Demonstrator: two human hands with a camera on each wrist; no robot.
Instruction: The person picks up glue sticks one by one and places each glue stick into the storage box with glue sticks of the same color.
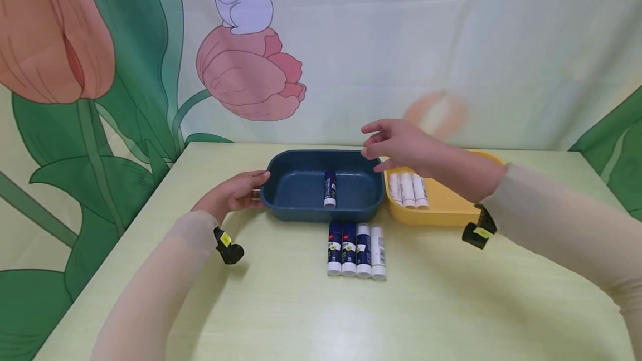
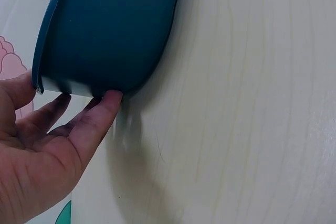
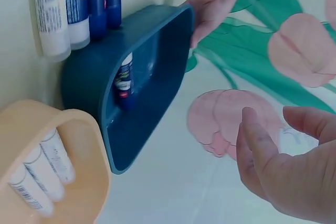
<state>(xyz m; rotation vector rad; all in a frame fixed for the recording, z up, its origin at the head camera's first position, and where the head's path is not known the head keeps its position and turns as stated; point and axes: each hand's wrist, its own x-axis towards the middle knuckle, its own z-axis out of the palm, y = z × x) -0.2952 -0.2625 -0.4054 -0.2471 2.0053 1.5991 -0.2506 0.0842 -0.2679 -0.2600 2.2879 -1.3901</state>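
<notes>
A pale fabric backdrop printed with large tulips [image 1: 346, 43] hangs behind a light wood-grain table [image 1: 281, 311]. On the table, a dark blue, rounded rectangular tray [image 1: 301, 214] stands just beside a yellow, rounded tray [image 1: 451, 217]. The left hand [image 1: 238, 189] is clamped on the blue tray's left end, thumb at the rim and fingers against the outer wall. The right hand [image 1: 401, 144] hangs over the blue tray's right end, thumb and fingers apart. Three white cylindrical sticks [image 1: 408, 190] lie together in the yellow tray's left part. Four capped sticks, navy and white [image 1: 349, 252], lie side by side in front of the blue tray. One navy stick with a white end [image 1: 330, 189] lies inside the blue tray.
</notes>
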